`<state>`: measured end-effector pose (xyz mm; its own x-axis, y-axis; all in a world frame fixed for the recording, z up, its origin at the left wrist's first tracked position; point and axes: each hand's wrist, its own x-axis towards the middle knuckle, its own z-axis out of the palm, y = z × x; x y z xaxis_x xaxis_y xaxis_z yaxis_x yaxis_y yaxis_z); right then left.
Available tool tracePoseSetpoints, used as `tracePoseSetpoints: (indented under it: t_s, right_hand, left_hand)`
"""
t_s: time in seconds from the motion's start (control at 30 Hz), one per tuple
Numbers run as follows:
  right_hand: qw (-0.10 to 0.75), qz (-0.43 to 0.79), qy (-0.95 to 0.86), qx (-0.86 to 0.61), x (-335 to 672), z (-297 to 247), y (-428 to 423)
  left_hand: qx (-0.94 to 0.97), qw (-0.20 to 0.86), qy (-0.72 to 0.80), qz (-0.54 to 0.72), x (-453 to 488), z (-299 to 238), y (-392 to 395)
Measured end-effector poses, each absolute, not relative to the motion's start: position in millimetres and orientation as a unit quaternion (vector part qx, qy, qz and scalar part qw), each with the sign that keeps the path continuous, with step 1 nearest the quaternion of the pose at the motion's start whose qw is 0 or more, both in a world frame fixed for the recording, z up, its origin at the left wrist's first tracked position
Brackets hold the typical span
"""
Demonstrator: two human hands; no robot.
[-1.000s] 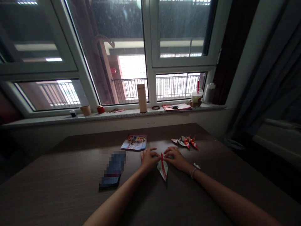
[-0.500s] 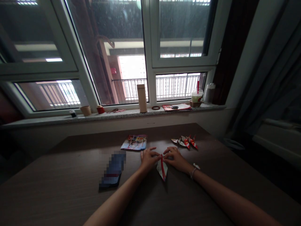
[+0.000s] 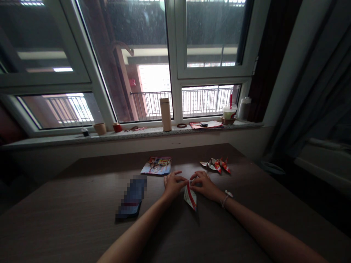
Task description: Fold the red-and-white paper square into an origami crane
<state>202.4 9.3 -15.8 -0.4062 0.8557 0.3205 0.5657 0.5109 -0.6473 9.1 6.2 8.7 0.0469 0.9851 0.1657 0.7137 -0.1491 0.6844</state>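
Note:
A folded paper piece (image 3: 190, 197), white with a red stripe, hangs its long point toward me over the table. My left hand (image 3: 174, 184) pinches its far tip between thumb and forefinger. At the same tip, my right hand (image 3: 203, 183) has its thumb and fingers closed in on the paper from the other side. A bracelet (image 3: 226, 197) circles my right wrist. Behind my right hand lie several folded paper cranes (image 3: 216, 165), red and white. What the fingertips cover at the paper's top is hidden.
A colourful printed packet (image 3: 156, 166) lies beyond my left hand, and a pixelated dark phone-like object (image 3: 131, 199) lies to its left. On the windowsill (image 3: 137, 132) stand a beige flask (image 3: 165, 115), a paper cup (image 3: 100, 128), scissors (image 3: 203, 125) on paper sheets and a drink cup (image 3: 229, 110).
The lower point of the folded paper has swung slightly to the right. Both hands stay almost where they were.

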Motion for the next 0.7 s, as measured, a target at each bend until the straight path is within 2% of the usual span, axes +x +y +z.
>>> tracePoseSetpoints:
  t_s: [0.5, 0.7]
  right_hand:
    - [0.366, 0.204, -0.786, -0.454, 203.0, -15.0, 11.5]
    - [0.361, 0.211, -0.790, -0.448, 204.9, -13.6, 9.7]
  left_hand:
    - [0.696, 0.191, 0.618, 0.313, 9.6, 1.2, 6.1]
    - [0.682, 0.185, 0.609, 0.360, 6.7, 0.3, 6.5]
